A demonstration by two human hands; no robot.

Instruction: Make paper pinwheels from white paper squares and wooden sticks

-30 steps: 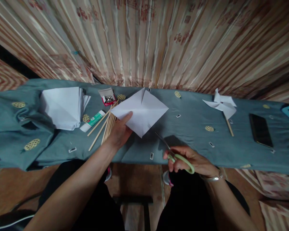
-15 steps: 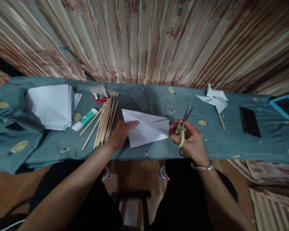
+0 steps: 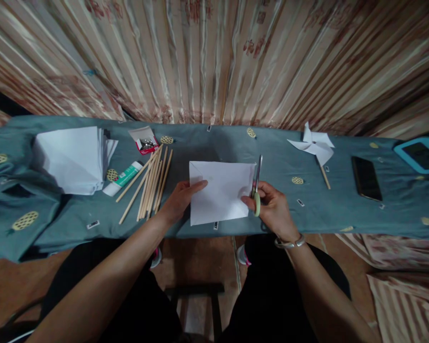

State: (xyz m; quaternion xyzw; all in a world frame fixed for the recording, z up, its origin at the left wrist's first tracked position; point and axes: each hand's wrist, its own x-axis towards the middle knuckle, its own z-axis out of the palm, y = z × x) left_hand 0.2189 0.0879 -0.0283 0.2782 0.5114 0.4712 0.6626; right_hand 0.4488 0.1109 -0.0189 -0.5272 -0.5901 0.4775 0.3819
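Observation:
My left hand (image 3: 181,200) grips the left edge of a white square sheet of paper (image 3: 219,190), thumb on top, above the teal cloth-covered table (image 3: 236,143). The sheet's right edge is pinched by my right hand (image 3: 271,207), which also holds green-handled scissors (image 3: 257,186). Their blades point up and away, alongside that edge of the paper. A silver bracelet sits on my right wrist.
Left of the paper lie several wooden sticks (image 3: 150,183), a glue stick (image 3: 123,177), a small box of pins (image 3: 145,141) and a paper stack (image 3: 73,157). To the right are a finished paper pinwheel (image 3: 313,145), a black phone (image 3: 366,177) and a blue-cased tablet (image 3: 420,155). A striped curtain hangs behind.
The paper was turned from a diamond to lie square. My right hand came up from the table's front edge with the scissors to the paper's right edge.

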